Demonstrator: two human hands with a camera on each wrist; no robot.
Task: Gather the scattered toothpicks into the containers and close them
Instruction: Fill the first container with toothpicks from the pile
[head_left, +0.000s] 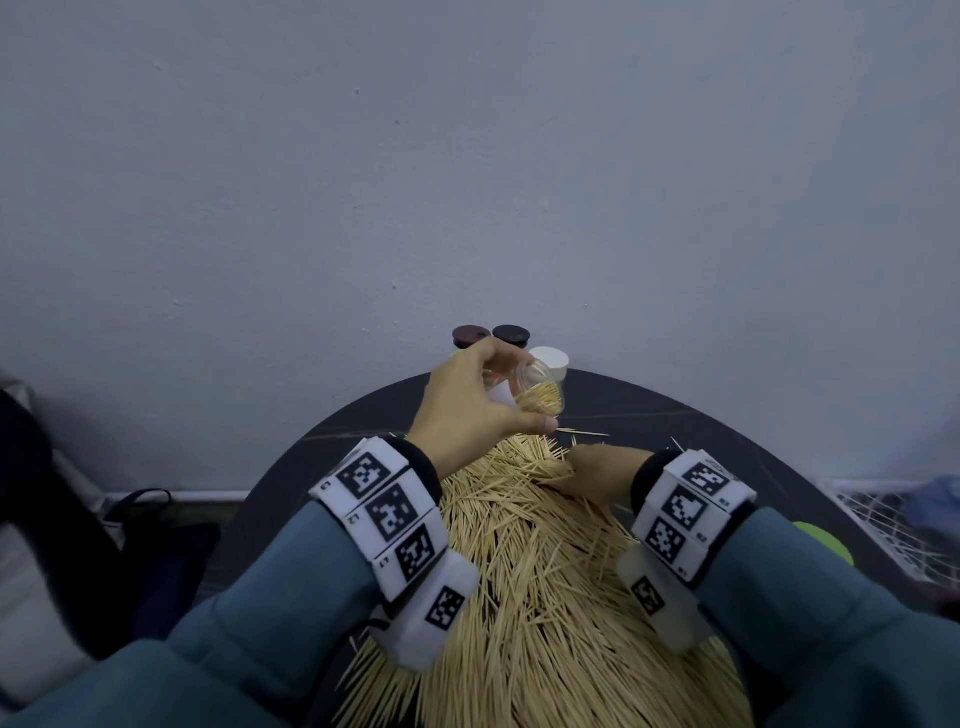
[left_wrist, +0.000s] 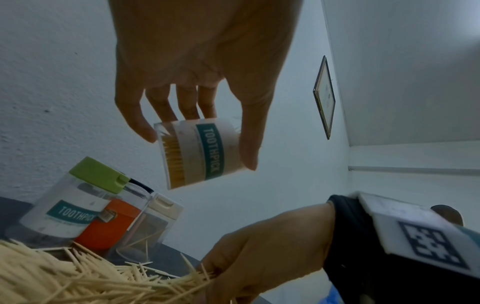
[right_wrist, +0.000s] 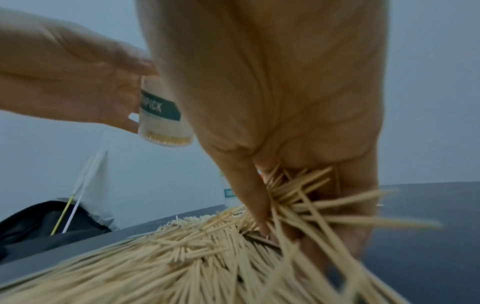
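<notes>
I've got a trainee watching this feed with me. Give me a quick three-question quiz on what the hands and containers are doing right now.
1. True or false: the left hand holds a clear container lifted off the table.
2. What does the right hand grip? A) a lid B) a bunch of toothpicks C) nothing
3. Fill in: the held container's label reads ____.

Key: 1 true. 2 B. 3 TOOTHPICK; the container is already partly filled, and a large toothpick pile is left on the table.
</notes>
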